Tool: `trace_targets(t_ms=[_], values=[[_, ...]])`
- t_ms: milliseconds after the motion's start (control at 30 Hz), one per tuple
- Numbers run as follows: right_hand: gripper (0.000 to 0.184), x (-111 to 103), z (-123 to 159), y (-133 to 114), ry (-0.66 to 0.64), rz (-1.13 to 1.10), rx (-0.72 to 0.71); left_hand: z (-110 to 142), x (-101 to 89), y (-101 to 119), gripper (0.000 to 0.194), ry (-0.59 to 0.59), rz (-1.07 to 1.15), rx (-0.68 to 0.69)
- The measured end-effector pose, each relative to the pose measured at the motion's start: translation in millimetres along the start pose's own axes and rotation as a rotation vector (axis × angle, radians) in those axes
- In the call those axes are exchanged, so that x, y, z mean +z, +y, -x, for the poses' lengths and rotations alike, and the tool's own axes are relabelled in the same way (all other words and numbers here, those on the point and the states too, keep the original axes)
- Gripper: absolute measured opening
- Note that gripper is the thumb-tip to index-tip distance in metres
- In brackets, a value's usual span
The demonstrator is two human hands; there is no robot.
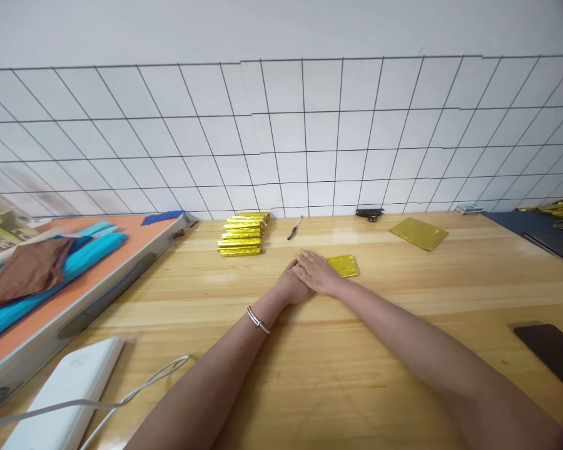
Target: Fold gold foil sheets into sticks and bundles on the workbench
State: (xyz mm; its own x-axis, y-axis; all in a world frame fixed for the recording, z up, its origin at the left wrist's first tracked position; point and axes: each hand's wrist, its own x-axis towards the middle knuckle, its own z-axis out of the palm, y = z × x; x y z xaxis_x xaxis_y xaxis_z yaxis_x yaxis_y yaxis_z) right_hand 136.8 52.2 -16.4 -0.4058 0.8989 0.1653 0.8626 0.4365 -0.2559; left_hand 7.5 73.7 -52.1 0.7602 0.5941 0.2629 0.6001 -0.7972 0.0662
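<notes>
Gold foil packet (348,265): it lies flat on the wooden table (356,369), just past your hands, its left end hidden by them. Nearest you, a white slab-shaped device (68,397) sits at lower left with a pale cable (136,396) across it, and a dark flat object (551,353) lies at right. Farther in, your left hand (291,286) is underneath, its fingers mostly covered, so you cannot tell whether they grip anything. Your right hand (318,272) rests across it, fingers extended and close together. Beyond are a row of folded gold foil pieces (242,236), a pen (294,229), a gold foil sheet (418,234) and, behind everything, the grid-lined wall (281,134).
</notes>
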Motion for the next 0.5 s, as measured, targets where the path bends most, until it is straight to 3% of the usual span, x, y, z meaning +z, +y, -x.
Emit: trace_targets(t_ms=[133,500], values=[[0.072,7,1,8,-0.018,-0.021,0.001,0,-2.3,1,0.057,0.000,0.007,-0.002],[0.072,-5,38,57,-0.076,0.018,0.025,0,-10.8,5,0.061,-0.035,0.020,-0.072]])
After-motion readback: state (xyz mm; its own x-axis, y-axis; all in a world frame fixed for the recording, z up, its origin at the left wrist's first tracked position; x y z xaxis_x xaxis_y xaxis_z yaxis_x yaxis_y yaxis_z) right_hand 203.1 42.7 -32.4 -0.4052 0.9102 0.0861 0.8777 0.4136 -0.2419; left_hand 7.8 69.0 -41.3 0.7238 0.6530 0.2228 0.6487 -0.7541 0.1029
